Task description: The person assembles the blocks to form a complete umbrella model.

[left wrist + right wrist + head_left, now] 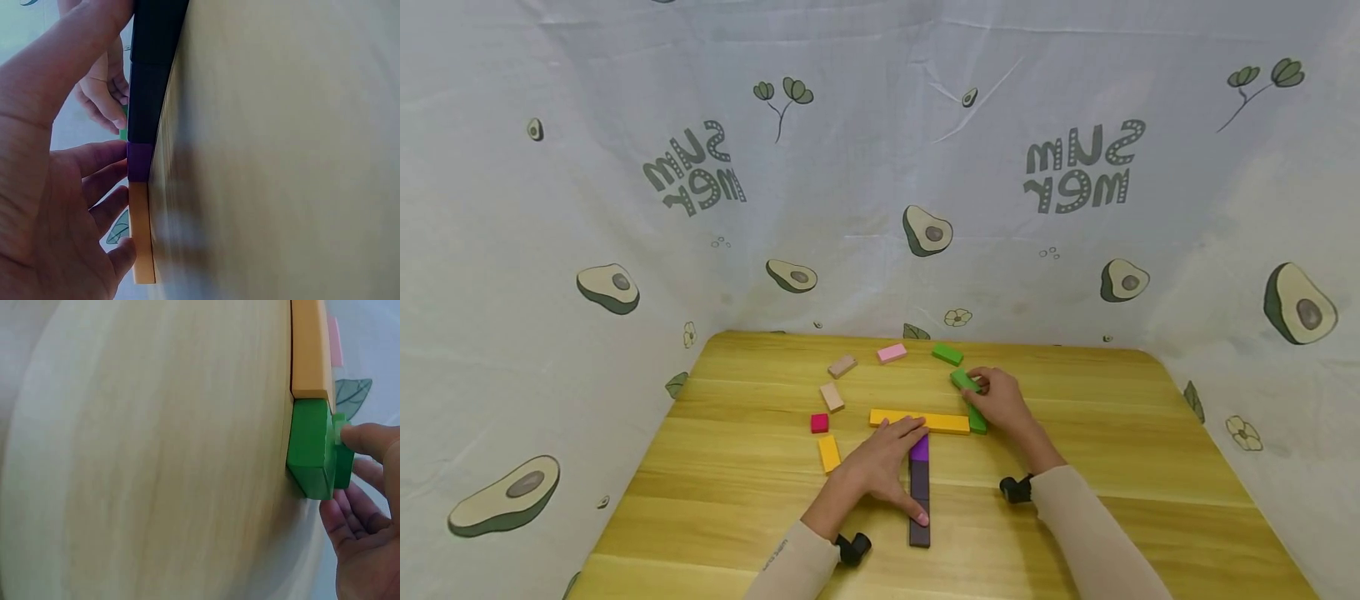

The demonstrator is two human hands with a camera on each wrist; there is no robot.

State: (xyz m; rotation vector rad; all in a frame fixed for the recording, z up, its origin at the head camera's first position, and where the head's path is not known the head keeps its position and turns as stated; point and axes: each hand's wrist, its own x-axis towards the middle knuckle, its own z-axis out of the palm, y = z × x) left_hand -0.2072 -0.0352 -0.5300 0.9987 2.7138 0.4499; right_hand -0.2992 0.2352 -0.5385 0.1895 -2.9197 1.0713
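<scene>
A long yellow bar (951,423) lies crosswise. Below it a purple block (919,451) and dark blocks (919,482) run in a line toward the person. My left hand (880,460) rests over this line with fingers spread, fingertips on the yellow bar and purple block, thumb on a dark block. A green block (977,422) meets the bar's right end. Just beyond it, my right hand (1003,405) pinches another green block (962,380) between thumb and fingers. In the right wrist view, the nearer green block (309,434) partly hides the pinched one.
A third green block (947,354) and a pink block (892,353) lie near the table's back edge. Left of them are two tan blocks (842,366), a red block (819,423) and a short yellow block (829,454). A patterned cloth (850,192) hangs behind the wooden table (715,467).
</scene>
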